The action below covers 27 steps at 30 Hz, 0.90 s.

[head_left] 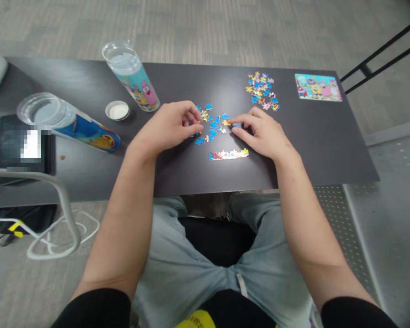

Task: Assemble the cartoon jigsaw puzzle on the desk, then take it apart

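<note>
Small, mostly blue jigsaw pieces (212, 124) lie loose on the dark table between my two hands. My left hand (177, 123) rests at the left side of these pieces, fingers curled and thumb apart from them; its fingertips hide some pieces. On the right, my right hand (258, 130) has thumb and forefinger spread, with the forefinger tip at a yellow jigsaw piece (226, 122). A blue piece shows partly between that finger and thumb. Nearer to me lies a joined strip of jigsaw pieces (228, 155), red and blue at left, yellow at right.
Another jigsaw pile (261, 89) sits at the back right, beside a cartoon picture card (318, 87). Leftward are two clear-topped cartoon tubes (138, 84), one lying or tilted (89, 132), and a round white lid (118, 110). A grey tubular frame (63, 191) crosses the table's left front edge.
</note>
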Each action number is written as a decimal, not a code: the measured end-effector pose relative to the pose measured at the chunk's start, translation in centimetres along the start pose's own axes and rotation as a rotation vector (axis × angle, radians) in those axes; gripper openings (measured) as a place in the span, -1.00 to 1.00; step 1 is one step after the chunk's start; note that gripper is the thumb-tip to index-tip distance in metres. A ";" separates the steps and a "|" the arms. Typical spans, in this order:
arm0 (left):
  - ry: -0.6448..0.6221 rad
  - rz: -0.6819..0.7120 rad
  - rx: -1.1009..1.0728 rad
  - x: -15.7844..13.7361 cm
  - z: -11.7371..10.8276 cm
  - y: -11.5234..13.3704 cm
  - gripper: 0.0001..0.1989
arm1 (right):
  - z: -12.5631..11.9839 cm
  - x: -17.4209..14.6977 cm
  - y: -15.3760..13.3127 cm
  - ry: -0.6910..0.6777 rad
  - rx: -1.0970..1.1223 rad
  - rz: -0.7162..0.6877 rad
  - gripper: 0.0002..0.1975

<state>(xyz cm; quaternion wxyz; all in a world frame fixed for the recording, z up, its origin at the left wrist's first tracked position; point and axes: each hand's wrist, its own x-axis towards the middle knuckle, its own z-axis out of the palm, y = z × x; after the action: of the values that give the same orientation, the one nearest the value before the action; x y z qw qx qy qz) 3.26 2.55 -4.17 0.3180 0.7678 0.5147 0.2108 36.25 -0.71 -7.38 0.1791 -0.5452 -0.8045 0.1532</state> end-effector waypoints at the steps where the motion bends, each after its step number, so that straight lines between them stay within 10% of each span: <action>1: 0.006 0.009 -0.005 0.0 0.0 0.0 -0.81 | -0.1 0.0 -0.2 -0.001 -0.009 0.004 -0.58; 27: 0.212 -0.093 -0.188 -1.5 -3.0 -2.1 -0.64 | 0.1 2.4 1.0 0.045 0.055 -0.049 -0.36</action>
<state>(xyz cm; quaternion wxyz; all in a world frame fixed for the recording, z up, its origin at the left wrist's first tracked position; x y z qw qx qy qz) -0.66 2.52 -3.57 0.3418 0.6834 0.5584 0.3231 36.17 1.89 -7.63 0.2158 -0.5234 -0.8089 0.1584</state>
